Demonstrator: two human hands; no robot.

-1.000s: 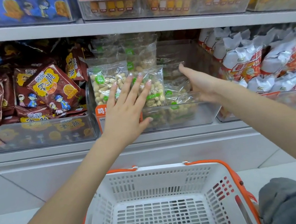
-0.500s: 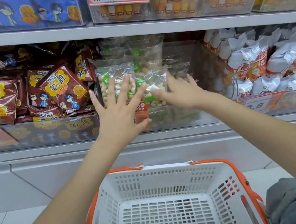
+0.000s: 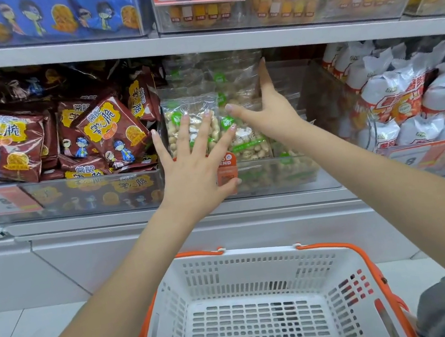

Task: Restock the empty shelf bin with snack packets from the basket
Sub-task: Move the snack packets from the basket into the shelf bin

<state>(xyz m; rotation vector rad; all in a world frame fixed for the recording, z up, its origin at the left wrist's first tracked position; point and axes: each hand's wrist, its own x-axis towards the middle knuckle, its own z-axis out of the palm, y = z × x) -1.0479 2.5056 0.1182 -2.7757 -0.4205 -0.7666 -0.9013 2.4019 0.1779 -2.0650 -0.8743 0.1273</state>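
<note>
I have both hands up at the clear shelf bin [image 3: 281,179] in the middle of the lower shelf, and the white basket [image 3: 260,267] with orange handles sits near me, below, with nothing visible in it. My left hand [image 3: 195,169] lies flat against the front peanut packet [image 3: 192,120], fingers [image 3: 204,133] spread and straight, grasping nothing. My right hand [image 3: 274,113] is also released, its fingers extended against the packets standing behind [image 3: 234,85].

I judge these packets light and soft: thin, glossy clear film, loose peanuts inside that shift and let the pack slump. The film looks slippery, so a flat press steadies them better than a pinch in the middle; to lift one I would take the sealed top edge, where the film is flat and stiff.

Room is tight upward: the shelf above [image 3: 195,41] hangs just over the rear packets. To the left, the bin wall adjoins the brown snack bags [image 3: 111,133]; to the right the bin has open space before the white and orange bags [image 3: 396,94]. The bin's front lip, carrying an orange price tag [image 3: 227,167], is the edge to clear on withdrawal.
</note>
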